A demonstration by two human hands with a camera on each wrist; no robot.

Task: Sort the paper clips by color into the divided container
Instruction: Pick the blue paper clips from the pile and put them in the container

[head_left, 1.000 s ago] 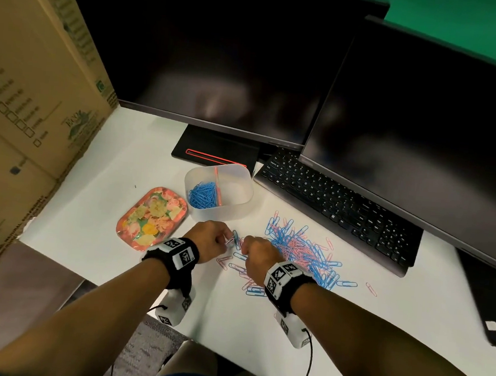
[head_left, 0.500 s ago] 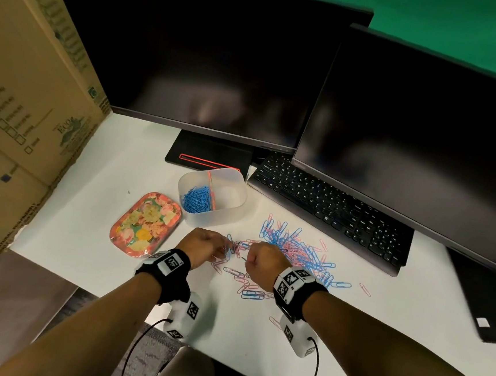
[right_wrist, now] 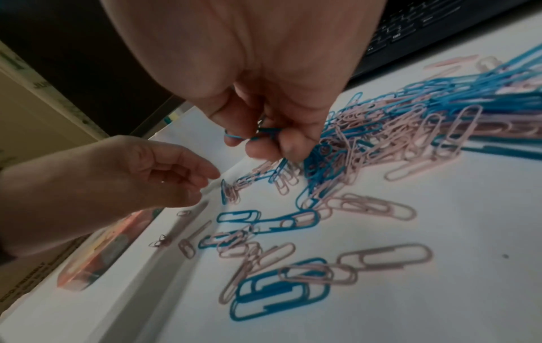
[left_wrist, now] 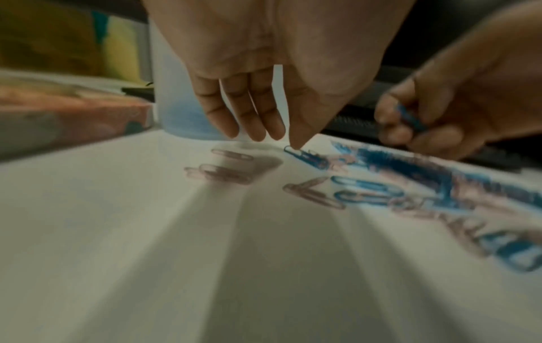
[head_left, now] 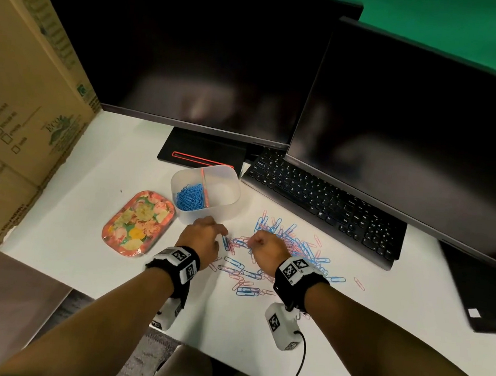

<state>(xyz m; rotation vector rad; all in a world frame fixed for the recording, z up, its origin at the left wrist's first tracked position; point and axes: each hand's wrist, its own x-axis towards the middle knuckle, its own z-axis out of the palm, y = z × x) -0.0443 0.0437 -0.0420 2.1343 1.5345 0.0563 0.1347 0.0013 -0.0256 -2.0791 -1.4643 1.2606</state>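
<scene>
hovering low over the spill, the left hand (head_left: 203, 238) has its fingers hanging loose and nearly straight, holding nothing, with one fingertip (left_wrist: 294, 145) down on the end of a blue clip (left_wrist: 305, 156) at the near-left fringe of the paper clips (head_left: 283, 245). that clip's long axis runs away from the fingertip toward the thick of the pile, so a pinch from this side looks like the natural move. the right hand (head_left: 265, 248) is just beside it, curled tight, with several blue clips (right_wrist: 258, 134) pinched between thumb and fingers above the scatter; how many it has cannot be told.

the key relation: the divided container (head_left: 232, 186) sits just beyond the left hand, further from the person, near its knuckles, while the right hand is a little farther off to the side. its left compartment already holds a heap of blue clips (head_left: 192, 198); across the orange divider (head_left: 205, 187) the other side looks bare, so the pink ones seem untouched. judging by that, the blue pass is well under way, with plenty of blue and pink left on the counter (head_left: 86, 233).

off to the left, a floral tray (head_left: 138, 223) lies by the container, and a keyboard (head_left: 329, 204) runs behind the pile.
</scene>
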